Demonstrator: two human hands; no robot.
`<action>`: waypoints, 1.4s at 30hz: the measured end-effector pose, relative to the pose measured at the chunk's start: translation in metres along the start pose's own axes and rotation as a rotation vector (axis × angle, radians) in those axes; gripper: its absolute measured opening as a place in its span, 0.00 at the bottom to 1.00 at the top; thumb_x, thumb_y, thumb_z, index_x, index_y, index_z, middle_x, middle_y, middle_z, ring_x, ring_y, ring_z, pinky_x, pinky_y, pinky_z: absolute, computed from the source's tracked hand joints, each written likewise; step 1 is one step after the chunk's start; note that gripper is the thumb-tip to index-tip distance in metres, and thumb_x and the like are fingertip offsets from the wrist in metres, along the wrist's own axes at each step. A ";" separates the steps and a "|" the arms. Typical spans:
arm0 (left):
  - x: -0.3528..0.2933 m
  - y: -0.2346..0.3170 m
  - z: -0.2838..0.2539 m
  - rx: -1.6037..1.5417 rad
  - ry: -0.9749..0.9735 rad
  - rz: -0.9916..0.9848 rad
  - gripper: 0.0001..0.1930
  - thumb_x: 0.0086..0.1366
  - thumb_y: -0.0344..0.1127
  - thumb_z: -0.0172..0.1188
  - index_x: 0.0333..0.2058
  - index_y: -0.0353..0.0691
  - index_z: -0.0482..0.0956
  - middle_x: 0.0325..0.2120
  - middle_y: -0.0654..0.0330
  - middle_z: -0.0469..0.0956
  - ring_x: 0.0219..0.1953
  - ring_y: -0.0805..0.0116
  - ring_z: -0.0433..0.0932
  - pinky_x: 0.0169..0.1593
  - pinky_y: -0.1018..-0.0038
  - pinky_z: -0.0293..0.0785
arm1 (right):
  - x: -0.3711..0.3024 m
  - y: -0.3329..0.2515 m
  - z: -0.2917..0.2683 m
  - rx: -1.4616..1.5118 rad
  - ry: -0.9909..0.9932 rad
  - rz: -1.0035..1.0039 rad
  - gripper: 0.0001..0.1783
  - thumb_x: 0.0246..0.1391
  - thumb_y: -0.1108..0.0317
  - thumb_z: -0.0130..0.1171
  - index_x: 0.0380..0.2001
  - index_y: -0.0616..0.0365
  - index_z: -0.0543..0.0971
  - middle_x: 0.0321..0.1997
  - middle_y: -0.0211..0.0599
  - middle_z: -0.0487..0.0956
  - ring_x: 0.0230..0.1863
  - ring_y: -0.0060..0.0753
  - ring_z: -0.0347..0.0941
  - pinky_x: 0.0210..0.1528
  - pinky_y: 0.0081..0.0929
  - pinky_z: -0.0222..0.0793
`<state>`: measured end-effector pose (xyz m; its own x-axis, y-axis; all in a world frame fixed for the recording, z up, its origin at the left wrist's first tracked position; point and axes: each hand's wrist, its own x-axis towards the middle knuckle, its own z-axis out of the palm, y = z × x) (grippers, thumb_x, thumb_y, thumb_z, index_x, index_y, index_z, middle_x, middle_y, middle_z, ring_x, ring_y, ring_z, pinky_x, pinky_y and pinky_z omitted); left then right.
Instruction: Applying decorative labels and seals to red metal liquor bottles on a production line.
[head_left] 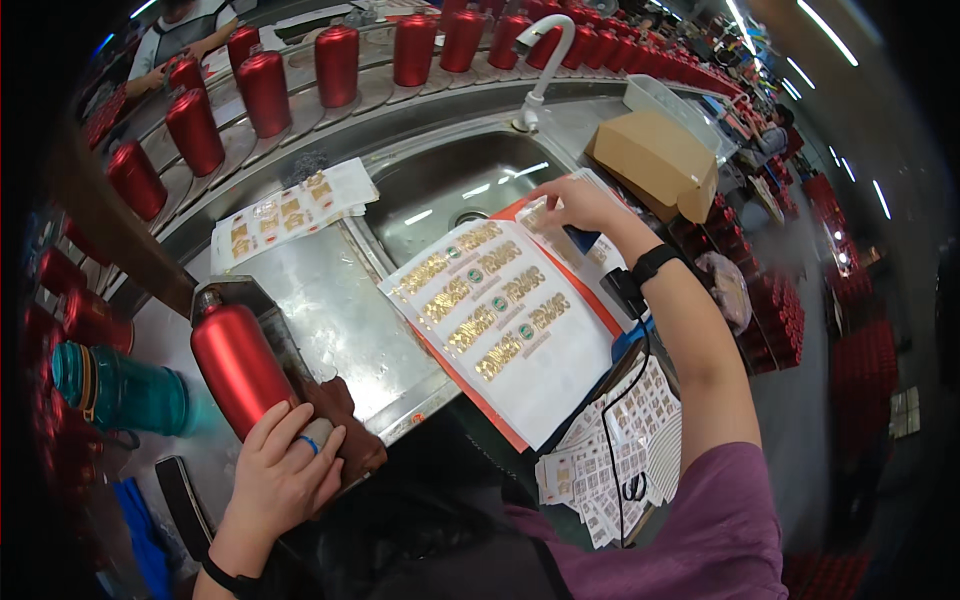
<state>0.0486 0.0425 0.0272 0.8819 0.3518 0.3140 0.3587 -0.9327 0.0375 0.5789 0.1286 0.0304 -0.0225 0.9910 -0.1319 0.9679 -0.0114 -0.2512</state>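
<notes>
A shiny red metal bottle [240, 355] lies tilted in a dark holder [262, 300] at the left. My left hand [285, 465], with a blue ring, is closed around its base end, beside a brown cloth [350, 420]. Further right, my right hand [575, 205] has its fingers pinched together over a sheet of clear and gold stickers [575, 245]. A dark blue flat piece [582, 239] sticks out from under its fingers. In front of it lies a white sheet with gold lettering decals [500, 300] on an orange-red folder [470, 395].
Behind is a steel sink [430, 185] with a white faucet [545, 75]. Red bottles [337, 65] line a conveyor beyond. A teal water bottle [120, 390] stands left. Sticker sheets [290, 215] lie on the counter, others [610, 455] below the folder. A cardboard box [655, 155] sits right.
</notes>
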 end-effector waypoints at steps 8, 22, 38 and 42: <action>-0.057 -0.002 -0.001 -0.256 0.218 -0.723 0.59 0.50 0.65 0.68 0.70 0.34 0.51 0.68 0.34 0.49 0.69 0.35 0.49 0.70 0.49 0.46 | 0.073 0.029 0.017 0.116 -0.259 -0.027 0.28 0.46 0.54 0.73 0.48 0.58 0.82 0.33 0.33 0.83 0.36 0.28 0.77 0.42 0.28 0.70; -0.039 -0.012 0.022 -0.566 0.291 -0.755 0.69 0.44 0.51 0.79 0.69 0.28 0.35 0.58 0.34 0.66 0.58 0.36 0.70 0.58 0.56 0.71 | 0.021 -0.229 0.010 0.603 -0.017 -0.521 0.06 0.49 0.70 0.70 0.29 0.58 0.81 0.34 0.24 0.76 0.31 0.14 0.67 0.35 0.16 0.62; -0.022 -0.049 0.022 -1.079 0.478 -0.894 0.57 0.57 0.48 0.71 0.68 0.22 0.40 0.62 0.34 0.61 0.65 0.49 0.65 0.65 0.63 0.63 | -0.016 -0.363 0.070 0.821 -0.037 -0.408 0.09 0.51 0.70 0.69 0.31 0.62 0.79 0.24 0.27 0.76 0.23 0.13 0.68 0.28 0.16 0.65; -0.018 -0.051 0.024 -1.042 0.504 -0.915 0.56 0.57 0.50 0.70 0.67 0.20 0.42 0.62 0.34 0.61 0.64 0.49 0.66 0.64 0.64 0.65 | -0.014 -0.360 0.073 0.815 -0.010 -0.370 0.12 0.51 0.68 0.70 0.35 0.61 0.79 0.25 0.26 0.75 0.23 0.13 0.68 0.28 0.16 0.65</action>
<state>0.0216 0.0855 -0.0034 0.1996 0.9760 0.0872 0.1503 -0.1185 0.9815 0.2123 0.1093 0.0524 -0.3037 0.9489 0.0858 0.4194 0.2140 -0.8822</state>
